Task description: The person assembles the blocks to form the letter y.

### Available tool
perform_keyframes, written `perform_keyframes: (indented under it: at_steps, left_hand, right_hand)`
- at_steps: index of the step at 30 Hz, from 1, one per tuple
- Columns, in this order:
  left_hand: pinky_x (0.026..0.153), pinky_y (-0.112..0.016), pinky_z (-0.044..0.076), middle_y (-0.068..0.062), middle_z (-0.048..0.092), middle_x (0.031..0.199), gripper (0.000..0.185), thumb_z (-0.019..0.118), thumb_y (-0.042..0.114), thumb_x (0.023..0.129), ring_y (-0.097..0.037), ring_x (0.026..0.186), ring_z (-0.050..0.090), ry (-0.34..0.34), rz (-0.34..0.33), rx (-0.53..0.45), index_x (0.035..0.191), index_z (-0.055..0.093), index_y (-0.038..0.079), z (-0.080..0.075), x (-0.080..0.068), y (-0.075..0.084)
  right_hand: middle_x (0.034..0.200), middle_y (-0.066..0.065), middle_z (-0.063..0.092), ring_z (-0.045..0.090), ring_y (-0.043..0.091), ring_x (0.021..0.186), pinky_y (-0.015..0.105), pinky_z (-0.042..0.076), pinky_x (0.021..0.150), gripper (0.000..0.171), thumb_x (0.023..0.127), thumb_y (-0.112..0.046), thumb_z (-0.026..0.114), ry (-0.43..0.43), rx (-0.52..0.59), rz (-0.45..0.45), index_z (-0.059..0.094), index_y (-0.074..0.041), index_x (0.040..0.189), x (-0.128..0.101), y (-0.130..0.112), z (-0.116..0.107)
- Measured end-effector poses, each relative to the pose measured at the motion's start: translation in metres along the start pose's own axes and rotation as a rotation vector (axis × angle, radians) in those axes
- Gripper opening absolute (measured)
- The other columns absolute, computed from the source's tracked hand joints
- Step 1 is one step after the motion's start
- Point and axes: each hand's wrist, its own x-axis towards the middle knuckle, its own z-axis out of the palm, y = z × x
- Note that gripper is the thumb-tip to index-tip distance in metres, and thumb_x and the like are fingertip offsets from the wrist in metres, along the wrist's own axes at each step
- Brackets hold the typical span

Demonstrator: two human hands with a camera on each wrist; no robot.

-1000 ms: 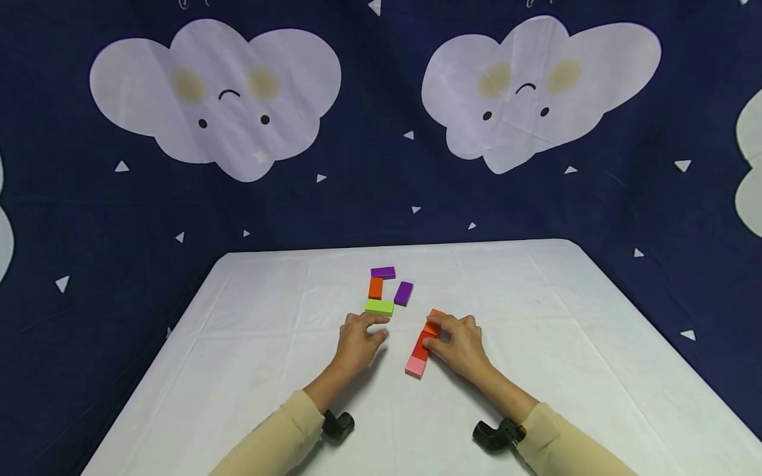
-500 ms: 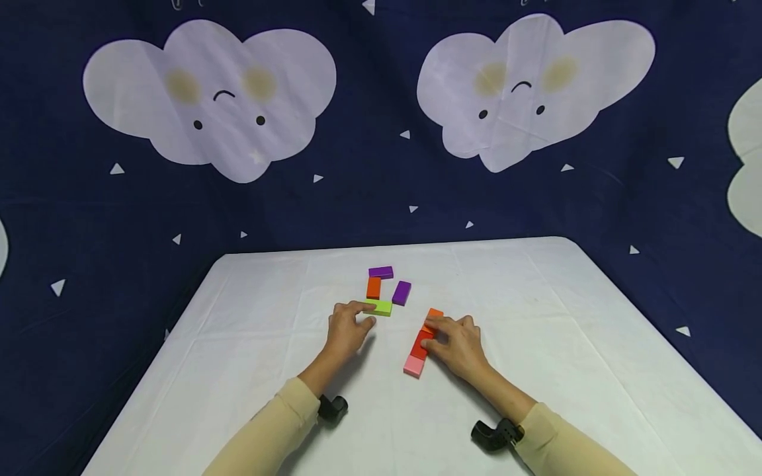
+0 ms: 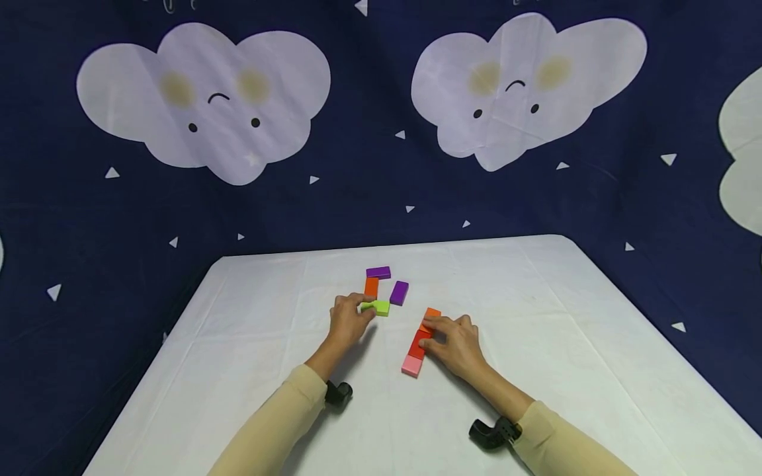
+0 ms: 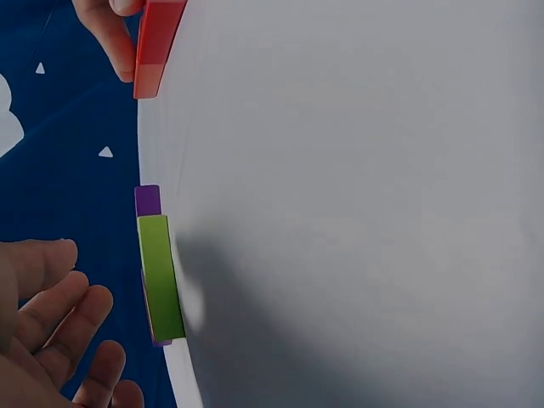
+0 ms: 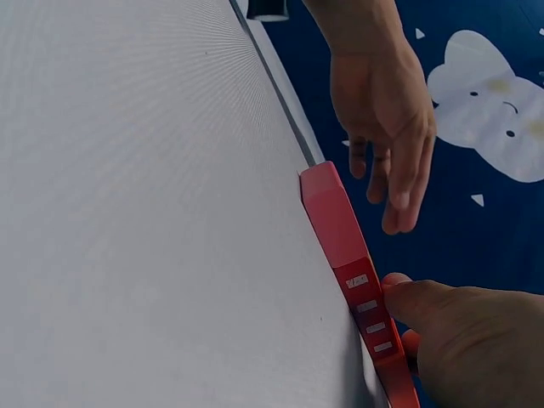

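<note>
A green block (image 3: 381,307) lies flat on the white table (image 3: 536,311). My left hand (image 3: 348,320) reaches its straight fingertips to the block's left end; in the left wrist view the fingers (image 4: 51,319) are relaxed beside the green block (image 4: 160,276). A row of pink, red and orange blocks (image 3: 419,344) lies to the right. My right hand (image 3: 454,344) rests on that row, index finger across the far end, thumb (image 5: 425,310) against the side of the red block (image 5: 344,242).
Behind the green block lie an orange block (image 3: 372,286) and two purple blocks (image 3: 378,272), (image 3: 399,293). A dark blue cloud-print cloth (image 3: 381,132) hangs behind the table. The table's far edge runs just beyond the blocks.
My left hand has moved forward from the bare table and its fingertips now reach the green block's left end. The right hand has stayed on the pink-red-orange row.
</note>
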Motion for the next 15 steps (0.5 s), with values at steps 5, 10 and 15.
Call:
perform_keyframes:
  at_steps: [5, 10, 15]
  left_hand:
    - [0.092, -0.048, 0.030, -0.010, 0.069, 0.111, 0.031, 0.067, 0.016, 0.082, -0.031, 0.110, 0.048, -0.022, -0.019, -0.003, 0.112, 0.070, 0.009, 0.010, 0.011, 0.005]
    - [0.090, -0.045, 0.031, -0.007, 0.069, 0.112, 0.035, 0.070, 0.018, 0.081, -0.030, 0.108, 0.047, -0.024, -0.048, 0.004, 0.115, 0.068, 0.011, 0.021, 0.021, 0.009]
    - [0.088, -0.044, 0.031, -0.005, 0.069, 0.114, 0.036, 0.072, 0.020, 0.081, -0.029, 0.106, 0.046, -0.028, -0.074, 0.021, 0.115, 0.068, 0.011, 0.029, 0.027, 0.014]
  right_hand:
    - [0.114, -0.003, 0.070, 0.037, 0.014, 0.075, 0.029, 0.023, 0.068, 0.040, 0.070, -0.031, 0.080, 0.014, 0.006, -0.005, 0.073, -0.016, 0.106, 0.000, 0.000, 0.001]
    - [0.115, -0.004, 0.069, 0.038, 0.014, 0.077, 0.030, 0.024, 0.069, 0.040, 0.071, -0.034, 0.079, -0.012, 0.005, 0.013, 0.072, -0.018, 0.108, 0.000, -0.001, 0.000]
    - [0.115, -0.005, 0.069, 0.038, 0.015, 0.077, 0.030, 0.024, 0.069, 0.040, 0.072, -0.035, 0.079, -0.022, 0.004, 0.023, 0.072, -0.019, 0.108, 0.001, -0.001, -0.001]
